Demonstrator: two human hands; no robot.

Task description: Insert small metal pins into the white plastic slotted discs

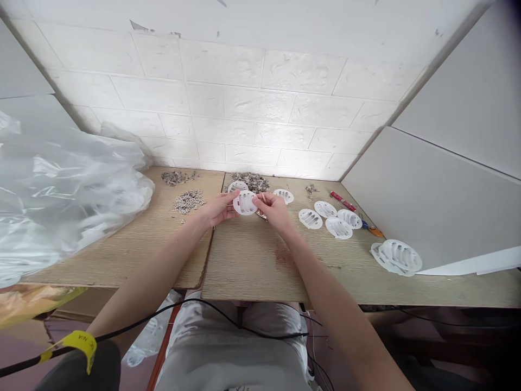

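Observation:
Between my two hands a round white plastic disc with slots (245,203) is held up above the table. My left hand (222,209) grips its left edge, with the fingers partly behind it. On the right edge, my right hand (273,209) pinches the disc between thumb and fingers. Another white disc (237,187) lies just behind, partly covered by the held one. A heap of small metal parts (254,182) sits beyond my hands against the wall. To the right of my right hand lies a further slotted disc (284,195).
Several slotted discs (339,228) lie on the right, with a stack of them (401,256) farther out. A red tool (342,201) and an orange-and-blue tool (372,229) lie by the panel. Small metal pieces (189,201) and a large clear plastic bag (69,190) are left.

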